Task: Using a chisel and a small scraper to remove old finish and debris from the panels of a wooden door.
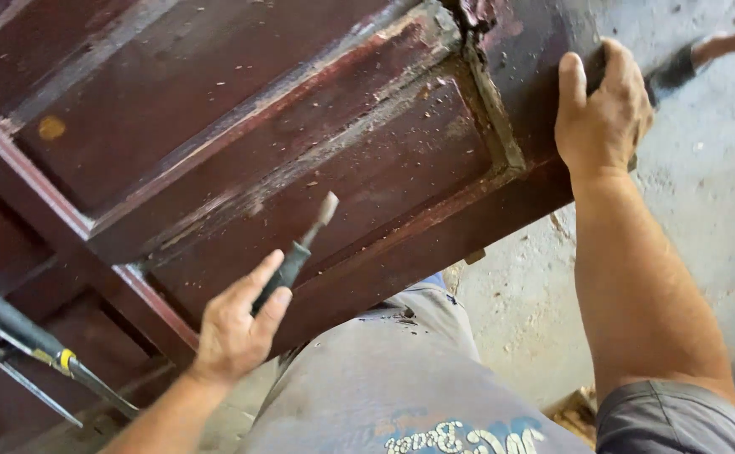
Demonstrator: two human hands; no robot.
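Head view: dark red panelled door [317, 160] lying tilted across the lap, long axis running lower left to upper right. Right hand [603, 109] gripping its upper edge, fingers wrapped over. Left hand [237, 324] closed on a chisel [304, 244], blade pointing up-right at the panel groove. Best kept low, shallow, door braced firmly.

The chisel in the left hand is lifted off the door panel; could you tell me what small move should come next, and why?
Probably lower the chisel tip back onto the door panel, where worn finish and chips show, while the right hand grips the door's edge.
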